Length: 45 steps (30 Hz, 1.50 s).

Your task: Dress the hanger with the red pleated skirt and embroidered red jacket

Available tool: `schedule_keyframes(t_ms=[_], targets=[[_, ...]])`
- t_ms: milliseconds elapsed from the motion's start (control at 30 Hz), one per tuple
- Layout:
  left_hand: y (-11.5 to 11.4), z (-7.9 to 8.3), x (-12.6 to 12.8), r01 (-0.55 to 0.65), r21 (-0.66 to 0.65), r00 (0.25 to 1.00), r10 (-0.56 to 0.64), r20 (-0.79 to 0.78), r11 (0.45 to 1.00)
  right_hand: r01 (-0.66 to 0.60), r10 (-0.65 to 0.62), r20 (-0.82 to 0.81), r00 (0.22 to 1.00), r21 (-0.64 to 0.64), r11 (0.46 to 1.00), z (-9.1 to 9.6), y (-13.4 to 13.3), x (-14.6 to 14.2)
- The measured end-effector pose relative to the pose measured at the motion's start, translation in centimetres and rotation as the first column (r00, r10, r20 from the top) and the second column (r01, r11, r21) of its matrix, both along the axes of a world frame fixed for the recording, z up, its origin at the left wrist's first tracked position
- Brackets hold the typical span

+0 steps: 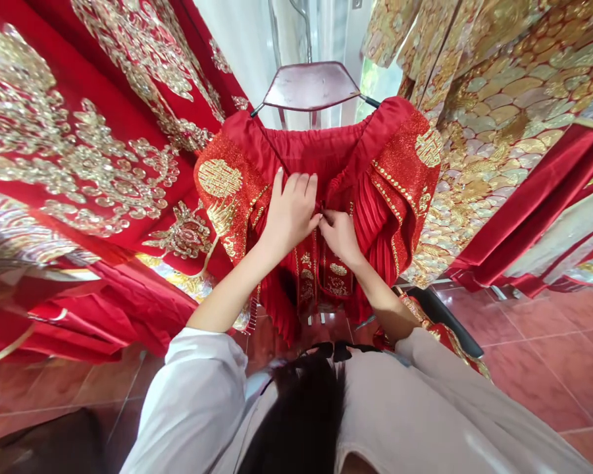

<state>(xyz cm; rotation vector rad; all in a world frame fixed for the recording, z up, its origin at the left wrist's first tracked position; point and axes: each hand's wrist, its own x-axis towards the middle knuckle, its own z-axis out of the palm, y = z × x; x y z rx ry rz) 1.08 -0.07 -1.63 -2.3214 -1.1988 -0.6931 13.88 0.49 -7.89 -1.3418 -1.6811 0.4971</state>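
Pinching the front of a red skirt point(326, 197) that hangs from a hanger point(310, 85) at chest height, straight ahead.

The left hand point(290, 214) lies over the cloth below the waistband with fingers curled close, gripping a fold; the right hand point(339, 236) meets it, fingertips nipped narrow on the same spot, though what lies between them is hidden. The skirt looks soft and pleated but weighty with gold embroidery, likely to swing on its hanger, so the plain waistband seems the safest hold. Embroidered robes point(79, 145) hang close on both sides, over a red tiled floor point(538, 355).
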Motion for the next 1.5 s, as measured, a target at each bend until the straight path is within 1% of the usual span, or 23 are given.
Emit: schedule_keyframes(t_ms=[67, 200, 267, 367, 433, 500, 600, 667, 733, 767, 833, 900, 967, 1033, 1067, 1133, 1167, 1200, 1233, 1300, 1367, 1433, 1500], targets=[[0.7, 0.3, 0.1, -0.043, -0.084, 0.999, 0.041, -0.025, 0.996, 0.03, -0.029, -0.123, 0.992, 0.006, 1.0, -0.3, 0.6, -0.3], [0.2, -0.5, -0.6, 0.002, -0.079, 0.998, -0.007, -0.065, 0.997, -0.026, 0.033, -0.294, 0.955, 0.027, 0.999, -0.7, 0.8, -0.4], [-0.3, -0.6, -1.2, 0.031, -0.07, 0.996, -0.036, -0.075, 0.997, -0.036, 0.052, -0.309, 0.95, 0.058, 0.998, -0.6, 0.6, -0.3], [-0.8, -0.3, -1.8, 0.054, -0.064, 0.996, -0.059, -0.071, 0.996, -0.058, 0.081, -0.294, 0.952, 0.084, 0.995, -0.4, 0.3, 0.0], [-1.2, 0.0, -2.1, 0.062, -0.061, 0.997, -0.065, -0.042, 0.996, -0.112, 0.117, -0.292, 0.949, 0.034, 0.993, -0.6, 0.1, 0.2], [-1.7, 0.3, -2.4, 0.068, -0.056, 0.998, -0.069, -0.012, 0.996, -0.163, 0.138, -0.237, 0.962, -0.088, 0.983, -1.7, -0.3, 0.4], [-2.6, 0.5, -2.9, 0.068, -0.037, 0.998, -0.068, -0.001, 0.997, -0.193, 0.165, -0.126, 0.978, -0.26, 0.946, -4.7, -1.1, 0.9], [-3.2, 0.4, -3.4, 0.072, -0.027, 0.997, -0.072, -0.008, 0.997, -0.181, 0.168, -0.07, 0.983, -0.31, 0.933, -6.7, -1.8, 1.8], [-3.4, 0.3, -4.1, 0.094, -0.049, 0.995, -0.095, -0.021, 0.994, -0.167, 0.174, -0.01, 0.985, -0.348, 0.922, -7.6, -2.3, 3.4], [-3.5, 0.4, -4.5, 0.106, -0.063, 0.994, -0.108, -0.024, 0.992, -0.148, 0.166, 0.02, 0.986, -0.354, 0.923, -7.5, -2.5, 4.4], [-3.6, 1.0, -5.2, 0.118, -0.066, 0.993, -0.118, -0.001, 0.991, -0.069, 0.098, 0.077, 0.992, -0.325, 0.943, -5.8, -2.6, 6.7], [-3.9, 1.9, -5.8, 0.125, -0.046, 0.989, -0.122, 0.079, 0.991, 0.058, -0.037, 0.107, 0.994, -0.196, 0.979, -2.9, -2.6, 8.7], [-4.1, 2.9, -6.2, 0.159, -0.048, 0.971, -0.147, 0.186, 0.986, 0.146, -0.144, 0.086, 0.986, -0.019, 0.989, 0.1, -2.9, 9.8], [-4.2, 3.7, -6.2, 0.175, -0.046, 0.941, -0.153, 0.3, 0.983, 0.148, -0.156, 0.075, 0.985, 0.106, 0.983, 2.3, -3.4, 9.5], [-4.1, 3.9, -6.0, 0.145, -0.027, 0.924, -0.126, 0.362, 0.989, 0.121, -0.133, 0.092, 0.987, 0.124, 0.985, 2.9, -3.7, 9.0], [-3.4, 4.0, -5.5, 0.008, 0.035, 0.867, -0.025, 0.498, 0.999, 0.113, -0.134, 0.143, 0.981, 0.145, 0.983, 3.5, -3.8, 7.5], [-2.6, 3.8, -5.2, -0.071, 0.059, 0.827, 0.026, 0.562, 0.996, 0.148, -0.175, 0.152, 0.973, 0.174, 0.974, 3.5, -3.6, 6.7], [-1.7, 3.5, -5.0, -0.136, 0.073, 0.785, 0.063, 0.616, 0.988, 0.209, -0.243, 0.137, 0.96, 0.224, 0.952, 3.5, -3.1, 6.0], [-0.7, 3.2, -4.9, -0.178, 0.078, 0.749, 0.084, 0.657, 0.981, 0.282, -0.323, 0.101, 0.941, 0.292, 0.914, 3.6, -2.4, 5.4], [1.7, 2.4, -4.9, -0.206, 0.073, 0.7, 0.095, 0.707, 0.976, 0.376, -0.425, 0.02, 0.905, 0.431, 0.82, 4.0, -0.3, 4.6], [3.8, 1.7, -5.3, -0.214, 0.057, 0.682, 0.107, 0.724, 0.975, 0.379, -0.445, -0.007, 0.896, 0.534, 0.756, 4.9, 2.2, 4.3], [5.1, 1.1, -5.8, -0.244, 0.045, 0.686, 0.14, 0.714, 0.969, 0.37, -0.455, 0.006, 0.891, 0.572, 0.732, 5.8, 4.3, 4.3], [5.6, 0.9, -6.4, -0.253, 0.055, 0.712, 0.147, 0.687, 0.966, 0.39, -0.475, 0.018, 0.88, 0.544, 0.743, 6.5, 5.6, 4.6]])
